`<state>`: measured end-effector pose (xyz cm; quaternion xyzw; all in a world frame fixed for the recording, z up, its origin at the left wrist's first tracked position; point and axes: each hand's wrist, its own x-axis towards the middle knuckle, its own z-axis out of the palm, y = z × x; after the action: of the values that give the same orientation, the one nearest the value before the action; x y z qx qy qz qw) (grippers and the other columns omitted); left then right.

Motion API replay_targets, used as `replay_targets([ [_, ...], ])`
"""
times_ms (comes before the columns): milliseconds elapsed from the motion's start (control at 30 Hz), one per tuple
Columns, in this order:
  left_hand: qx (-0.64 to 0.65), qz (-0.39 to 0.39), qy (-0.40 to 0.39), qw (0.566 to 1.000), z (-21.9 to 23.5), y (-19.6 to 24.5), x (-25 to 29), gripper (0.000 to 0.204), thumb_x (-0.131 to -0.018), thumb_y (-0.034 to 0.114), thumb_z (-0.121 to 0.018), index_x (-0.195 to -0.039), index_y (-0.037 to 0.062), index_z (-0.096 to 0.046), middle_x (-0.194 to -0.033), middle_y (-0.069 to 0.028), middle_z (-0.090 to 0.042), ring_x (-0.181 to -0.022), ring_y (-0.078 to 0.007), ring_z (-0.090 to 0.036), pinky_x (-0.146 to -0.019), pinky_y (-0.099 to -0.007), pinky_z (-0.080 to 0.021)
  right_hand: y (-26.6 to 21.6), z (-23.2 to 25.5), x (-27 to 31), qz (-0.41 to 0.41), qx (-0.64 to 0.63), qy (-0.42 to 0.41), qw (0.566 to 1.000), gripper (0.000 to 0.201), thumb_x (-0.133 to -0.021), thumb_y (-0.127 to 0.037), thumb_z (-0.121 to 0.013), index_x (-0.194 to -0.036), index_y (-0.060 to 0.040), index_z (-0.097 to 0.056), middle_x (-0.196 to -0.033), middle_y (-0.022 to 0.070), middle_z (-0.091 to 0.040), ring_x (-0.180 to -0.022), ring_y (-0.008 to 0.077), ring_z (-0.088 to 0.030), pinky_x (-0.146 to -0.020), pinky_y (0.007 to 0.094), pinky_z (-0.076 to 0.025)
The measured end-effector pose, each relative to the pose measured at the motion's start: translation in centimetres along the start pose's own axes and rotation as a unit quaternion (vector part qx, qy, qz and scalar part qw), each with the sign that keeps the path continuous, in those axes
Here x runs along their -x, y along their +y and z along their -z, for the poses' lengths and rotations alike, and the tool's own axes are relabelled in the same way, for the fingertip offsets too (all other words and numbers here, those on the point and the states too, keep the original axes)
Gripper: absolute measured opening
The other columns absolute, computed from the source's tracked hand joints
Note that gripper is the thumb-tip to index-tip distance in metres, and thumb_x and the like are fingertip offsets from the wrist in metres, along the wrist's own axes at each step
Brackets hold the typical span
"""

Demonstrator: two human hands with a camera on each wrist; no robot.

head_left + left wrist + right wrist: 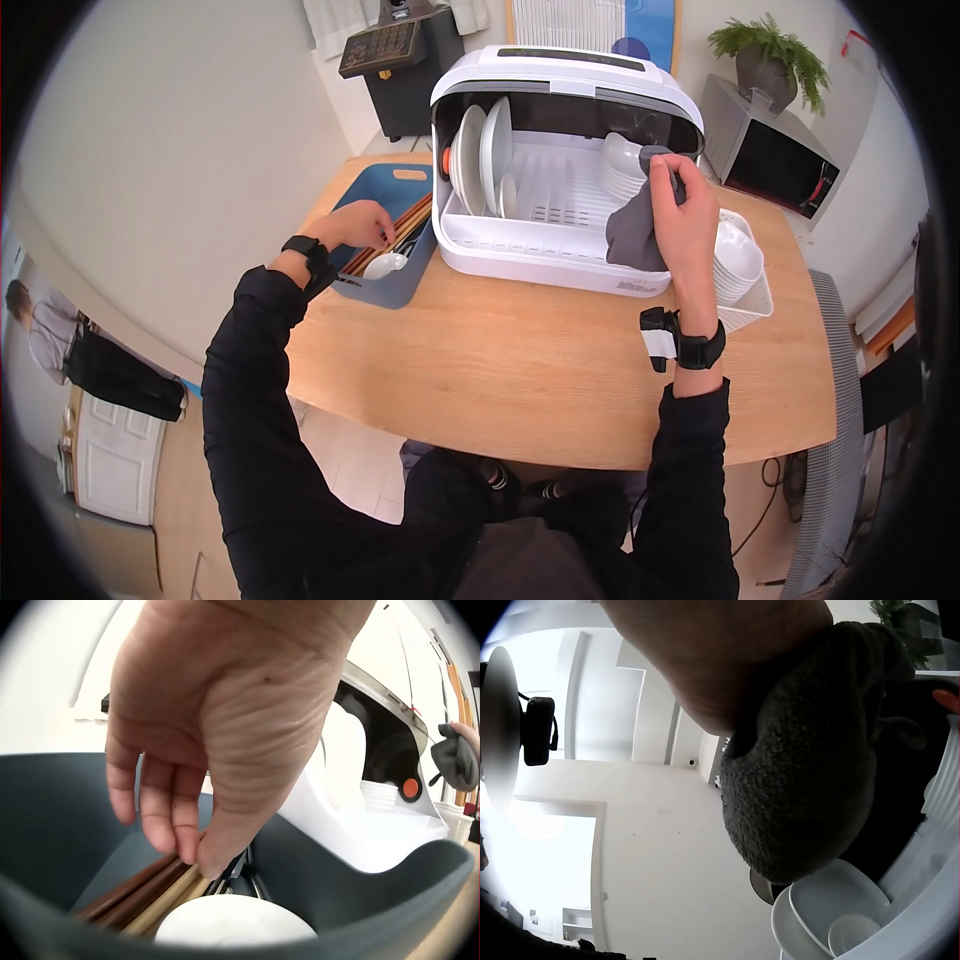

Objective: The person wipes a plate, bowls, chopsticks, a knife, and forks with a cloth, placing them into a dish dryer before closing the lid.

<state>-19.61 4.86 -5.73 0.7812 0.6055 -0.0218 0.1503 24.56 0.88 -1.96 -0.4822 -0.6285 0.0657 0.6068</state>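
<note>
My left hand [362, 224] reaches into a blue bin [400, 290], its fingertips at the wooden chopsticks [150, 892]; whether it pinches one I cannot tell. A white spoon [385, 265] lies beside them, with dark-handled cutlery behind. My right hand [686, 222] grips a grey cloth [632, 232] held up at the right front of a white dish cabinet [550, 272]. Inside the cabinet, plates [495, 150] stand upright at the left and stacked bowls [620, 170] sit at the right, partly behind the cloth.
A white basket [762, 296] with bowls [736, 262] stands right of the cabinet. Behind it are a microwave [780, 165] and a potted plant [768, 75]. A black machine [410, 85] stands at the back left. Another person [90, 350] is at the far left.
</note>
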Motion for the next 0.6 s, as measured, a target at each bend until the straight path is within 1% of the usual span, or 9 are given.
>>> replay_targets([
  [67,-0.026,0.004,-0.024,0.999,-0.1,0.6,-0.9,0.023,-0.070,0.013,-0.079,-0.093,0.0100,-0.076,-0.075,-0.0041,-0.064,-0.075,-0.0190,-0.061,-0.069,-0.0310,-0.049,0.2,0.2,-0.1,0.007,0.005,-0.001,1.000,0.028,-0.093,-0.031,-0.061,-0.098,-0.0042,-0.067,-0.094,0.0138,-0.069,-0.085,0.0289,-0.065,-0.076,0.0355,-0.049],
  [167,-0.059,-0.001,-0.035,0.998,-0.4,1.6,-1.2,0.026,-0.069,0.013,-0.079,-0.095,0.0103,-0.077,-0.077,-0.0050,-0.066,-0.077,-0.0219,-0.063,-0.071,-0.0326,-0.049,-0.1,0.2,-0.1,0.006,0.020,-0.005,1.000,0.029,-0.093,-0.032,-0.061,-0.098,-0.0048,-0.068,-0.095,0.0139,-0.069,-0.087,0.0305,-0.066,-0.077,0.0362,-0.049],
  [267,-0.060,0.017,-0.047,0.997,-1.0,1.0,-1.9,0.028,-0.069,0.015,-0.079,-0.096,0.0102,-0.077,-0.081,-0.0063,-0.069,-0.081,-0.0234,-0.065,-0.073,-0.0336,-0.050,-0.4,0.3,0.1,-0.002,0.025,-0.010,1.000,0.029,-0.093,-0.032,-0.061,-0.098,-0.0049,-0.068,-0.096,0.0135,-0.069,-0.089,0.0310,-0.066,-0.077,0.0364,-0.049],
  [367,-0.057,0.012,-0.073,0.996,-0.7,0.0,-2.6,0.028,-0.069,0.015,-0.080,-0.096,0.0100,-0.076,-0.086,-0.0071,-0.072,-0.082,-0.0227,-0.066,-0.073,-0.0324,-0.050,-0.4,0.3,0.0,0.002,0.022,-0.010,1.000,0.029,-0.093,-0.032,-0.061,-0.099,-0.0050,-0.068,-0.097,0.0133,-0.070,-0.090,0.0313,-0.066,-0.078,0.0363,-0.050],
  [467,-0.071,0.049,-0.101,0.991,0.2,0.3,-3.2,0.028,-0.069,0.014,-0.080,-0.097,0.0095,-0.076,-0.087,-0.0071,-0.073,-0.081,-0.0217,-0.067,-0.072,-0.0321,-0.051,-0.5,0.4,0.1,0.004,0.027,-0.010,1.000,0.028,-0.093,-0.032,-0.061,-0.099,-0.0051,-0.068,-0.097,0.0132,-0.070,-0.091,0.0315,-0.066,-0.078,0.0363,-0.050],
  [567,-0.075,0.036,-0.119,0.989,0.3,0.4,-3.2,0.030,-0.071,0.013,-0.079,-0.101,0.0089,-0.075,-0.088,-0.0057,-0.073,-0.080,-0.0214,-0.068,-0.071,-0.0344,-0.053,-0.3,0.6,0.0,-0.002,0.032,-0.008,0.999,0.028,-0.093,-0.032,-0.061,-0.098,-0.0053,-0.068,-0.098,0.0131,-0.070,-0.092,0.0316,-0.066,-0.078,0.0365,-0.049],
  [600,-0.070,0.042,-0.122,0.989,0.1,0.7,-3.1,0.029,-0.071,0.013,-0.079,-0.099,0.0084,-0.075,-0.086,-0.0056,-0.073,-0.080,-0.0207,-0.068,-0.071,-0.0336,-0.053,-0.5,0.6,0.0,-0.005,0.035,-0.007,0.999,0.028,-0.093,-0.032,-0.061,-0.098,-0.0054,-0.068,-0.098,0.0130,-0.069,-0.091,0.0316,-0.066,-0.078,0.0367,-0.049],
])
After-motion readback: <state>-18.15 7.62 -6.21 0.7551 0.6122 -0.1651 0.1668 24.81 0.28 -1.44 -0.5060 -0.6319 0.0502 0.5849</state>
